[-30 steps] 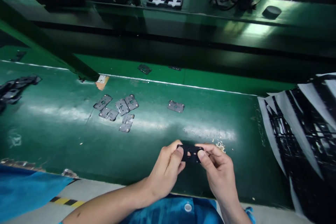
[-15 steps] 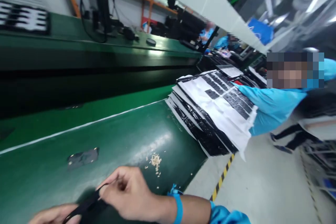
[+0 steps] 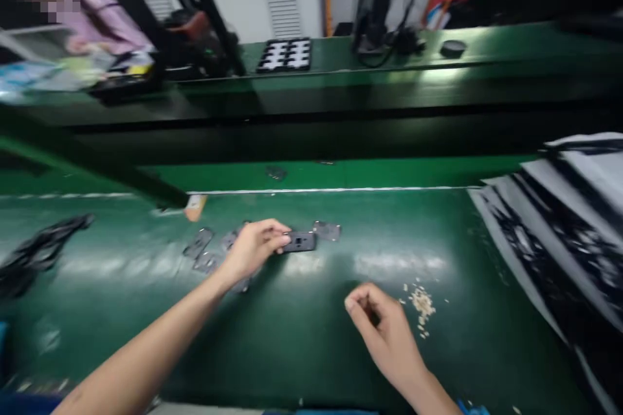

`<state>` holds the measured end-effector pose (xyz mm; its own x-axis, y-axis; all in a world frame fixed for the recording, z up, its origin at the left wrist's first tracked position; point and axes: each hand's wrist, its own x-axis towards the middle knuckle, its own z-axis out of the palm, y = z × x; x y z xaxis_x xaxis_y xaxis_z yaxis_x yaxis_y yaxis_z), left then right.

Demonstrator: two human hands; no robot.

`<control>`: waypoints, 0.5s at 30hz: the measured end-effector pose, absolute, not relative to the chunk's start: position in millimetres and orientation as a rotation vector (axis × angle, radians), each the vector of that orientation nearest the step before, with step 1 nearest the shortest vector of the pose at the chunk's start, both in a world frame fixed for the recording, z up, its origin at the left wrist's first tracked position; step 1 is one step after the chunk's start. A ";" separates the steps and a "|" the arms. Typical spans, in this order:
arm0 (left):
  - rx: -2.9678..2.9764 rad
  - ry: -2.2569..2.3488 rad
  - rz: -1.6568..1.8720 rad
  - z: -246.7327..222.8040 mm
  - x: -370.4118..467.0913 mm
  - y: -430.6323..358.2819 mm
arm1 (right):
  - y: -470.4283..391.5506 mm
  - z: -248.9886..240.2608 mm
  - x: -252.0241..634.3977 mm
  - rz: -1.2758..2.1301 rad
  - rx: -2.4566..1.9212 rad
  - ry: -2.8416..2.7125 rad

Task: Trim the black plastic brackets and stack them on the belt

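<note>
My left hand (image 3: pixel 256 248) pinches one end of a dark rectangular part (image 3: pixel 300 242) with small openings, above the green table (image 3: pixel 311 331). Just beyond that part's far end lies a flat grey piece (image 3: pixel 328 231). Several similar dark pieces (image 3: pixel 198 243) lie around and partly behind my left hand. My right hand (image 3: pixel 382 321) is apart from it, its thumb and forefinger pressed together; whatever they hold, if anything, is too small to name. A pile of tiny pale bits (image 3: pixel 422 303) lies right of my right hand.
Stacked sheets with black parts (image 3: pixel 549 233) fill the right side. Black strips (image 3: pixel 43 253) lie at the far left. A green post (image 3: pixel 97 159) slants in from the left. A raised shelf at the back holds a black-and-white tray (image 3: pixel 285 55). A person in pink (image 3: pixel 109 16) is at upper left.
The view has swung left, away from the worker in blue. My hands, earlier together on a black item, are now apart, with my left hand farther forward holding the dark part.
</note>
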<state>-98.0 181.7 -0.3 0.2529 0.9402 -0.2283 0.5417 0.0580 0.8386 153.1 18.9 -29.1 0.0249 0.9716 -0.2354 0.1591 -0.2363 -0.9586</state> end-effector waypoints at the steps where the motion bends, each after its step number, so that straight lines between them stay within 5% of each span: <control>1: 1.583 1.405 0.531 -5.0 -96.1 184.4 | 17.8 -31.2 153.2 1.293 -1.512 -1.257; 15: 1.811 1.348 0.436 -35.1 -51.4 195.3 | 8.7 -30.3 147.7 1.245 -1.567 -1.416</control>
